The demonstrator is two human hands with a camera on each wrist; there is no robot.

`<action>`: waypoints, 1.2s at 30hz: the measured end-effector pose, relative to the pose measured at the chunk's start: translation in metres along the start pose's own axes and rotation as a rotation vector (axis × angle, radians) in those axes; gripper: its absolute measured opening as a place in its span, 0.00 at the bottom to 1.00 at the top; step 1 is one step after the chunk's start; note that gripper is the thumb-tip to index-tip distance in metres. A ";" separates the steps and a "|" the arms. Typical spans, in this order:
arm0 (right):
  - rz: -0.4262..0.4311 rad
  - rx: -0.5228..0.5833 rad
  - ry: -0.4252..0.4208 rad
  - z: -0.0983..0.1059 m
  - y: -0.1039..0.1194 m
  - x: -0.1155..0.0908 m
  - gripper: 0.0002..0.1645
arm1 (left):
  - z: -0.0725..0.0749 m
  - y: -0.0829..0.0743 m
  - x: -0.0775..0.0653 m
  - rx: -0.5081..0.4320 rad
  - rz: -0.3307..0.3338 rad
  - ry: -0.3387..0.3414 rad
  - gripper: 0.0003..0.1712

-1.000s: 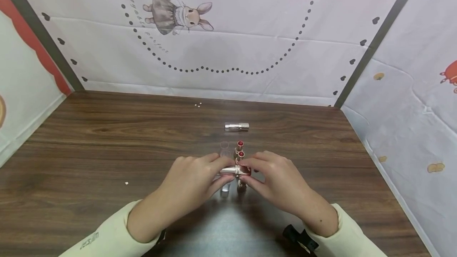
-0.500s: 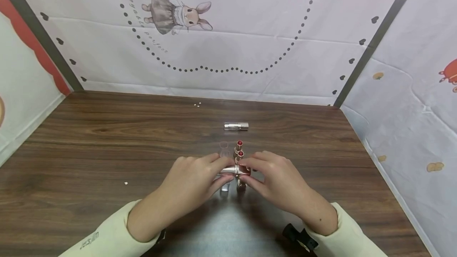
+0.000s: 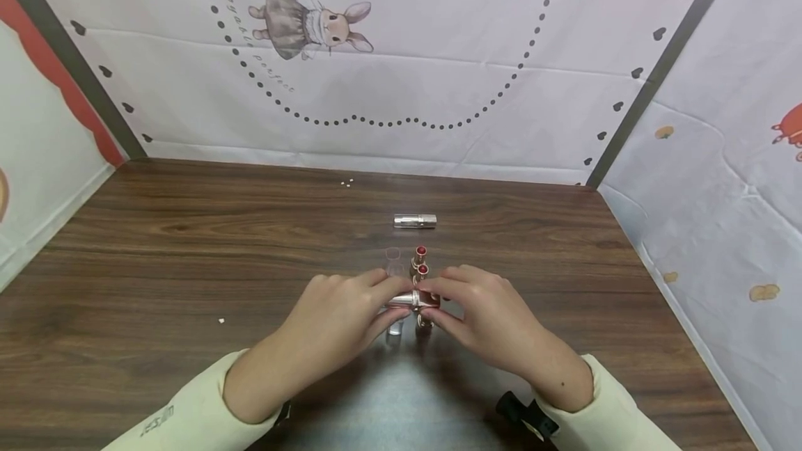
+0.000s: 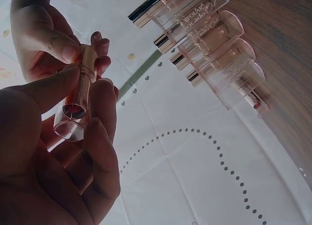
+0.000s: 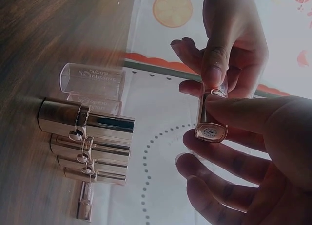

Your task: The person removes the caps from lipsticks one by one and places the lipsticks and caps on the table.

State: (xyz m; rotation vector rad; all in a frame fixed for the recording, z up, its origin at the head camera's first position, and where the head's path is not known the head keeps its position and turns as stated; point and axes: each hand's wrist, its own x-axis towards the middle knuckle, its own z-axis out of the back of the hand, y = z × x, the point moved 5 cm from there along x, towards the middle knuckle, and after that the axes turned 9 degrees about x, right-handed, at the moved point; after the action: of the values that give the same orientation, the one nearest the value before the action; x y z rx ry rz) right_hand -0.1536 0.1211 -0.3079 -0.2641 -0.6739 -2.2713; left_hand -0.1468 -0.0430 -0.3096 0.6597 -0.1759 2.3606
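Observation:
A lipstick [image 3: 413, 299] lies level between both hands, above the table. My left hand [image 3: 344, 308] grips its left end, where a clear cap [image 4: 68, 130] surrounds the tube in the left wrist view. My right hand [image 3: 485, 305] pinches the gold base [image 5: 210, 131], whose labelled bottom faces the right wrist camera. The fingertips of both hands almost meet at the middle. Under and beyond the hands, several uncapped lipsticks [image 5: 61, 117] stand upright in a row, two red tips [image 3: 421, 251] showing in the head view. Beside them runs a row of clear caps [image 4: 197, 20]; the hands partly hide both rows.
Farther back on the wooden table [image 3: 188, 228] lies another lipstick [image 3: 415, 221] on its side. Small white bits [image 3: 347, 184] are near the back edge, and one white scrap [image 3: 221, 321] is at the left. Printed cloth walls [image 3: 401, 68] enclose the back and sides.

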 end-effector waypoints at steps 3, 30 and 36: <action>0.001 -0.001 0.002 0.000 0.000 0.000 0.16 | 0.000 0.000 0.000 0.000 0.000 0.003 0.15; -0.025 -0.007 0.008 -0.002 -0.002 -0.001 0.13 | -0.001 0.001 0.000 0.032 0.004 0.024 0.14; -0.031 -0.015 0.011 -0.002 -0.004 -0.001 0.12 | -0.001 0.001 0.000 0.044 0.002 0.013 0.13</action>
State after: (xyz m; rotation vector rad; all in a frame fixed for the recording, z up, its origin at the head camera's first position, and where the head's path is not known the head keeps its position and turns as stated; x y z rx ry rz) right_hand -0.1552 0.1231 -0.3113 -0.2495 -0.6596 -2.3065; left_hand -0.1482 -0.0436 -0.3106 0.6647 -0.1192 2.3760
